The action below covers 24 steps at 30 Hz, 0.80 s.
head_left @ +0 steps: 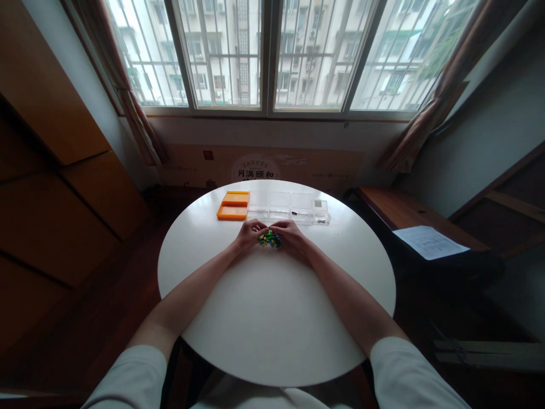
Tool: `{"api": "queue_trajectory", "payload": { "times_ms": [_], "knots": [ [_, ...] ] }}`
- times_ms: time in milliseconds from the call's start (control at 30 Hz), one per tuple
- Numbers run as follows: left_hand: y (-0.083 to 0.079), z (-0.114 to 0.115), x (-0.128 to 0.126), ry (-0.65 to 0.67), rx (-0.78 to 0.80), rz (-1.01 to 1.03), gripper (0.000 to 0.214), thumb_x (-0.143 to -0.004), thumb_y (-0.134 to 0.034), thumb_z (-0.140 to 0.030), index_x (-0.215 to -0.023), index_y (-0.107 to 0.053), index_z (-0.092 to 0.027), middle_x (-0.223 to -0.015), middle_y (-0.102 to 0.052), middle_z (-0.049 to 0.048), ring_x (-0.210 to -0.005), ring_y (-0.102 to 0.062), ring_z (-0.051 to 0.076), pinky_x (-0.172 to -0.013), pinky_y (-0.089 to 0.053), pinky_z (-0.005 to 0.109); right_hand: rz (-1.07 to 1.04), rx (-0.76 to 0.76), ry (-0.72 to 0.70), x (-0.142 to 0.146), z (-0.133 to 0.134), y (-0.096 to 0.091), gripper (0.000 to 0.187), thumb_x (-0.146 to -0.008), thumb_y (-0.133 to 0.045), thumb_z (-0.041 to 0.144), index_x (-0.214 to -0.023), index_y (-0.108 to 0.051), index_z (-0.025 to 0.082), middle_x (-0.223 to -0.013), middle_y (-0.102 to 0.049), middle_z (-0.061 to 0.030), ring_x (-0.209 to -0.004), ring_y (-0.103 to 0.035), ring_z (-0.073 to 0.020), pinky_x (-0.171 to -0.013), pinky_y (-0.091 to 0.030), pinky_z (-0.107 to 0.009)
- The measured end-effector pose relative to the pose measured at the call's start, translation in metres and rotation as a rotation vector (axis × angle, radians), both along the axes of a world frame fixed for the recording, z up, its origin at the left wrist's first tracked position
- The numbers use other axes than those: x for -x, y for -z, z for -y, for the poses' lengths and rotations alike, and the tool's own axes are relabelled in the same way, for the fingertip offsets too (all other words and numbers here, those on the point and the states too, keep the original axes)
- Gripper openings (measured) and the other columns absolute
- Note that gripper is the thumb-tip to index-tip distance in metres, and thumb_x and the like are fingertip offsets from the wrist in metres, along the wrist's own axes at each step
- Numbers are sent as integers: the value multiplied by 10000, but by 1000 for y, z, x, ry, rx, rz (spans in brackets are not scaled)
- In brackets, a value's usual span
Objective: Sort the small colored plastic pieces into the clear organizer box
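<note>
Both my hands rest on the round white table (272, 318) with a small pile of green, blue and yellow pieces (269, 239) between them. My left hand (250, 231) curls its fingers against the left side of the pile. My right hand (290, 233) curls over the right side, fingers bent onto the pieces. The pieces are too small to name. Just beyond the hands lie an orange lid (233, 205) and a row of clear plastic compartments (289, 206).
A small dark item lies in the clear box's right end (320, 211). A wooden side table (409, 213) with a sheet of paper (428, 242) stands at the right. Wooden cabinets line the left; a barred window fills the back wall.
</note>
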<state>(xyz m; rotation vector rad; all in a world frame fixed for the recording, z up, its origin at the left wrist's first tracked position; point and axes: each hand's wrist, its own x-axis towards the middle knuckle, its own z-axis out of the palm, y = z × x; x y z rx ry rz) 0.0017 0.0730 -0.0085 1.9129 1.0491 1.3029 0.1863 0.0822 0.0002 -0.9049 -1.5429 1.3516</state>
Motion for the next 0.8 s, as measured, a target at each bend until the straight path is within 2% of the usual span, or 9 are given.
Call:
{"api": "queue_trajectory", "payload": {
  "times_ms": [800],
  "knots": [
    [-4, 3, 0, 14, 24, -3, 349, -681, -679, -471, -742, -673, -127, -682, -624, 35, -584, -563, 111, -544, -465, 229, 35, -39, -2, 1, 1, -1, 365, -565, -745, 434, -739, -716, 115, -679, -666, -60, -608, -561, -144, -584, -427, -276]
  ]
}}
